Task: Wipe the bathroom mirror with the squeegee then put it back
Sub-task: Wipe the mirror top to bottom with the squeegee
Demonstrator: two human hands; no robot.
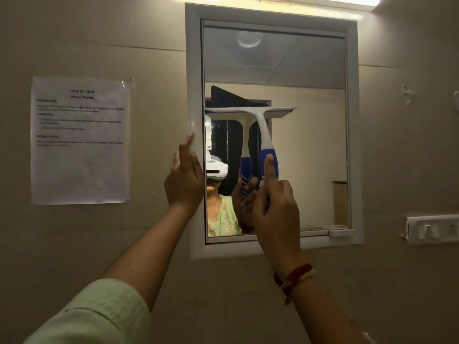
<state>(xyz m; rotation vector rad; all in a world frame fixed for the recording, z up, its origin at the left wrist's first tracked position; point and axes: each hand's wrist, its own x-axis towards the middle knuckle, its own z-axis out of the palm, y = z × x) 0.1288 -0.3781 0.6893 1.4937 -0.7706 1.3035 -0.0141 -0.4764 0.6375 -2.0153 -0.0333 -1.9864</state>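
Observation:
A white-framed mirror (320,150) hangs on the beige wall. My right hand (273,207) grips the blue handle of a white squeegee (263,130), index finger stretched up along the handle. The squeegee's blade lies flat and horizontal against the glass about halfway up, reaching from the left inner edge toward the middle. My left hand (185,177) presses flat on the mirror's left frame (193,70), fingers apart, holding nothing. The glass reflects the squeegee, my hands and a person wearing a headset.
A printed task sheet (79,140) is taped to the wall left of the mirror. A white switch plate (433,229) sits on the wall at the lower right. A small white ledge (340,230) juts from the mirror's bottom right. A tube light (323,0) glows above.

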